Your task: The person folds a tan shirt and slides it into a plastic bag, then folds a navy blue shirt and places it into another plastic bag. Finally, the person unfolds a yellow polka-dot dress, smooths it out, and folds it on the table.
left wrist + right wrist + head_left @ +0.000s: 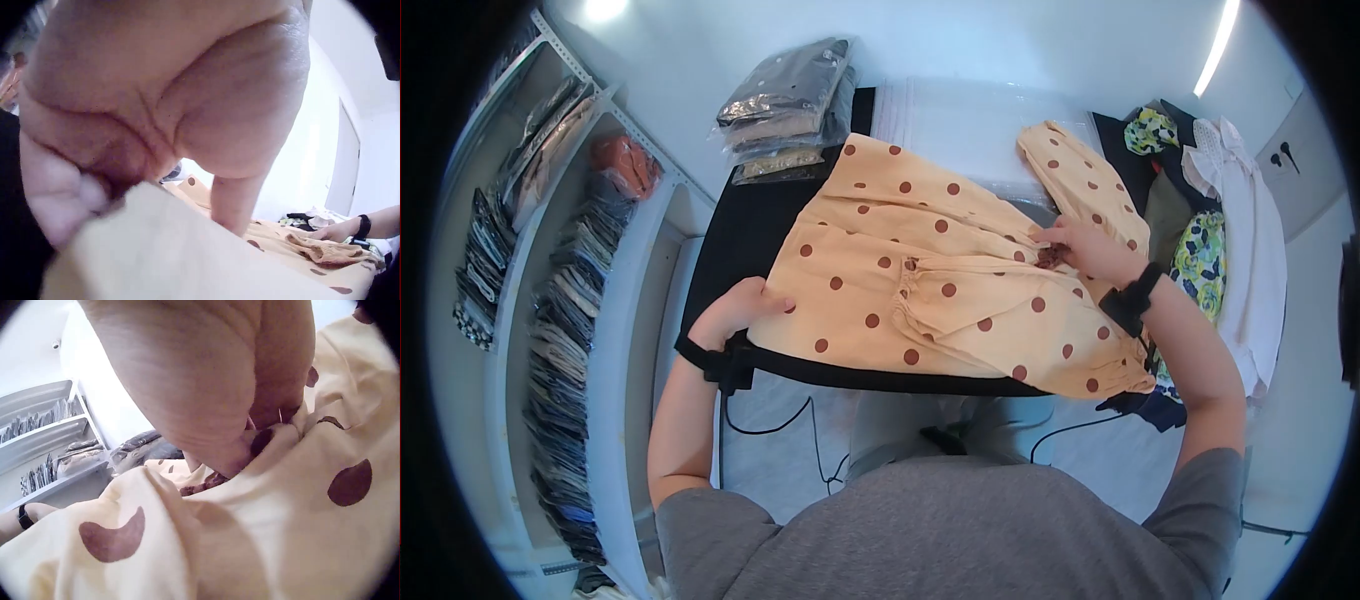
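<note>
A cream long-sleeved top (pixel 836 330) with brown dots lies spread across the black table (pixel 712 240), its hem toward the left. My left hand (pixel 738 308) grips the near hem corner; in the left wrist view the fingers curl round the fabric edge (pixel 144 244). At the neckline, my right hand (pixel 1095 250) pinches cloth beside a dark brown gathered bit (pixel 1050 257). The near sleeve (pixel 1000 290) is folded across the body, its elastic cuff (pixel 908 280) pointing left. Beyond the right hand, the far sleeve (pixel 1080 170) stretches toward the back.
Bagged folded clothes (pixel 785 95) are stacked at the back left, beside a pile of clear plastic bags (pixel 975 125). White and floral garments (pixel 1240 230) lie at the right. Shelves (pixel 625 115) full of packed clothes stand on the left; cables (pixel 770 430) hang below the table.
</note>
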A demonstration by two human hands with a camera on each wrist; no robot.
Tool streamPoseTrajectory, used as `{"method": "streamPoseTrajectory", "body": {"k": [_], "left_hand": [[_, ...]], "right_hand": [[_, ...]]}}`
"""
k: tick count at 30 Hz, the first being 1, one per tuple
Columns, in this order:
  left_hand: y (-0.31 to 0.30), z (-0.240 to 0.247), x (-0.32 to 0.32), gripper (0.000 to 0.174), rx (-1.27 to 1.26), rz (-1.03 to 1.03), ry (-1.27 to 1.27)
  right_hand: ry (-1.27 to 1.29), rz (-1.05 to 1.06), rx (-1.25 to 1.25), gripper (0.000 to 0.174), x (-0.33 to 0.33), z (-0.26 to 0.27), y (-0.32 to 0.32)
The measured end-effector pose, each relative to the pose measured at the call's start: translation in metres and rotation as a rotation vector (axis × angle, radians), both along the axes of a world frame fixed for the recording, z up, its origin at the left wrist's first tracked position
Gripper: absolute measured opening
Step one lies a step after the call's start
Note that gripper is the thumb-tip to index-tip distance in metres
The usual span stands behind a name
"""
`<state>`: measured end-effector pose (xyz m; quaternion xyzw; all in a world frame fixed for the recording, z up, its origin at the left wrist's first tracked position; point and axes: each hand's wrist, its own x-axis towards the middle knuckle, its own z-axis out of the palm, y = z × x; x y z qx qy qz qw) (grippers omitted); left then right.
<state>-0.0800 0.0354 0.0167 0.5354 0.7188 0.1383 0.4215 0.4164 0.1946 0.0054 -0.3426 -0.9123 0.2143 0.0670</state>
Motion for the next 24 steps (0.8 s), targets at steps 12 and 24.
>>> {"method": "streamPoseTrajectory", "body": {"k": [12,24], "left_hand": [[-0.068,0.006,0.028,0.025,-0.15,0.228,-0.372],[-0.016,0.06,-0.013,0.032,0.247,0.151,-0.086]], "right_hand": [[-0.018,0.137,0.316,0.031,-0.029,0.023,0.018],[0.122,-0.046,0.101,0.033,-0.011,0.015,0.036]]}}
